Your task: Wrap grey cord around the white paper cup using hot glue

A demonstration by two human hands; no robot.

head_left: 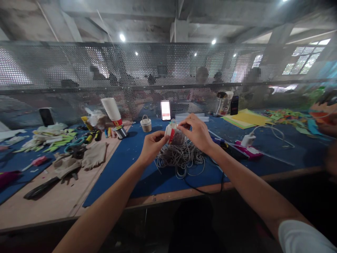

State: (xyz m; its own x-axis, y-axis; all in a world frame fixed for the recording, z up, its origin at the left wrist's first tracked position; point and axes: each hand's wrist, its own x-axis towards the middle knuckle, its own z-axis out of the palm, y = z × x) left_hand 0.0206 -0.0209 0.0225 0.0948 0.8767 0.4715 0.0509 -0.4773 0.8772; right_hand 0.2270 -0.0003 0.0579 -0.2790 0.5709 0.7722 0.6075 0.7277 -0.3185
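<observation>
My left hand (152, 144) is closed on a white paper cup (167, 130) with a red band, held tilted above the table. Grey cord (179, 137) is wound around one part of the cup. My right hand (197, 130) pinches with thumb and finger at the wound part, apparently on the cord; its fingertips partly cover the spot. Below both hands lies a loose tangled heap of the same grey cord (181, 158). A small cord-wrapped cup with a handle (146, 124) stands beyond my left hand.
A lit phone (165, 109) stands behind the cup. On the left are stacked paper cups (111, 109), a wire spool (120, 132), scissors (75, 144) and gloves (94, 155). To the right are a white charger plug (248, 140), yellow sheets (243, 117) and a mesh partition (168, 66) behind.
</observation>
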